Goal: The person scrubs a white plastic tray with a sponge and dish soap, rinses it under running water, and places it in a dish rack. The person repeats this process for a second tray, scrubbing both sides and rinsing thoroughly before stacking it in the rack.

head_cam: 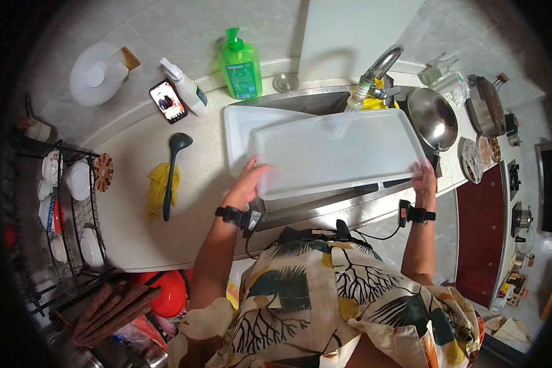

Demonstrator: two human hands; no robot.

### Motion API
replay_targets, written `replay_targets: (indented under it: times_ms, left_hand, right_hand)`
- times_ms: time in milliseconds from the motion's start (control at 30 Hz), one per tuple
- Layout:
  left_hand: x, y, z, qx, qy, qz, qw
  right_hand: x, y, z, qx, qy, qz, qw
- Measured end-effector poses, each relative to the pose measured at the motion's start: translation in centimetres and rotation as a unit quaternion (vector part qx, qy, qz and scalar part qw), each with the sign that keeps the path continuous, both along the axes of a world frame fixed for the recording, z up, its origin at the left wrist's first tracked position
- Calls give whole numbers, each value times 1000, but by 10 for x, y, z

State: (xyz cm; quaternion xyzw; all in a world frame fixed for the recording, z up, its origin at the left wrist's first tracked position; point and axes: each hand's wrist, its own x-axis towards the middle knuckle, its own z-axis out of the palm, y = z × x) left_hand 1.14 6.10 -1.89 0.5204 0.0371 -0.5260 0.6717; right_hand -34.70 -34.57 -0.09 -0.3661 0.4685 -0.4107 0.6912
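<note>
Over the stainless steel sink (299, 214) I hold a translucent rectangular plastic lid or shallow tray (336, 154), a little tilted. My left hand (246, 184) grips its left end, thumb on top. At its right end my right hand (423, 177) has the near corner. Water runs from the faucet (384, 62) through a ribbed nozzle (359, 94) onto its far part. Partly under it lies a white plastic tray (240, 133), its left side resting past the sink's edge on the counter. Much of the sink basin is hidden.
Left on the counter are a black ladle (179, 142) on a yellow cloth (154, 184), a phone (168, 101), a spray bottle (188, 92) and a green pump bottle (241, 69). A metal wok (432, 119) stands right of the faucet. A dish rack (76, 216) borders the far left.
</note>
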Motion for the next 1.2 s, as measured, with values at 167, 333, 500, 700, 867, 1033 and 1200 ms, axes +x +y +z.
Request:
replay_targets:
  times_ms: [167, 333, 500, 700, 867, 1033, 1200]
  left_hand:
    - [4, 38, 26, -34, -15, 31, 999]
    - [2, 83, 29, -32, -48, 60, 997]
    - [-1, 115, 32, -5, -89, 82, 993]
    - [-7, 132, 53, 11, -135, 119, 984]
    - [-10, 145, 61, 37, -133, 147, 980]
    - [-8, 155, 68, 14, -158, 144, 977]
    - [-9, 153, 83, 7, -170, 161, 972]
  right_hand:
    - [27, 9, -44, 33, -51, 48, 997]
    - [88, 51, -51, 51, -47, 99, 993]
    - [124, 57, -87, 87, -102, 130, 982]
    - [159, 70, -128, 122, -51, 172, 976]
    - [179, 86, -140, 124, -54, 179, 975]
    - [191, 87, -156, 130, -73, 211, 966]
    - [198, 94, -149, 142, -60, 190, 970]
